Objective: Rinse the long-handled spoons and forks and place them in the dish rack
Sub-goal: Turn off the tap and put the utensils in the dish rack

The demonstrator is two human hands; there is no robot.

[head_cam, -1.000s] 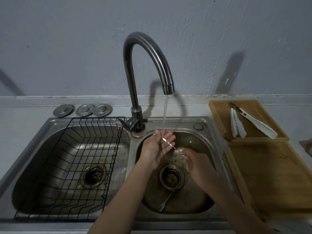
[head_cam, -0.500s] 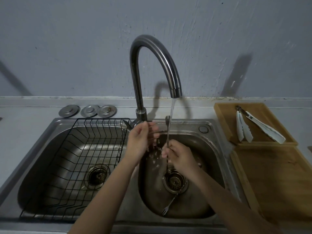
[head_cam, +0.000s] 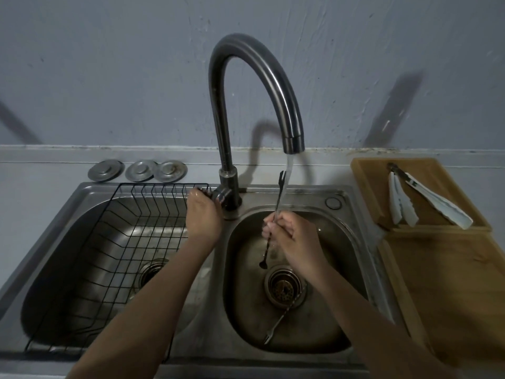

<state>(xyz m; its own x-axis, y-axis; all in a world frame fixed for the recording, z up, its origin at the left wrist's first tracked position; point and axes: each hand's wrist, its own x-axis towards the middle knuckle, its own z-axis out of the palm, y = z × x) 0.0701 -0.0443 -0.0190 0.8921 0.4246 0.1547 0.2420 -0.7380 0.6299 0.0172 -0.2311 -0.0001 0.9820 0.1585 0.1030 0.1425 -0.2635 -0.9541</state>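
Note:
My right hand (head_cam: 291, 235) grips a thin long-handled fork (head_cam: 279, 198) around its middle and holds it upright. Its tines point up into the water stream (head_cam: 288, 166), and its small lower end hangs above the drain (head_cam: 284, 288). My left hand (head_cam: 203, 218) is closed on the faucet handle (head_cam: 218, 195) at the base of the tap. A second long-handled fork (head_cam: 282, 320) lies on the floor of the right basin, tines toward me. The black wire dish rack (head_cam: 164, 185) sits in the left basin with nothing visible in it.
The tall curved faucet (head_cam: 246, 75) stands between the two basins with water running. Three metal drain covers (head_cam: 139, 170) lie on the counter behind the rack. At right, a wooden tray (head_cam: 363, 184) holds white tongs (head_cam: 434, 201), with a wooden board (head_cam: 451, 291) in front.
My left hand let go of the fork and moved left onto the faucet handle. My right hand turned the fork upright, tines up, under the stream.

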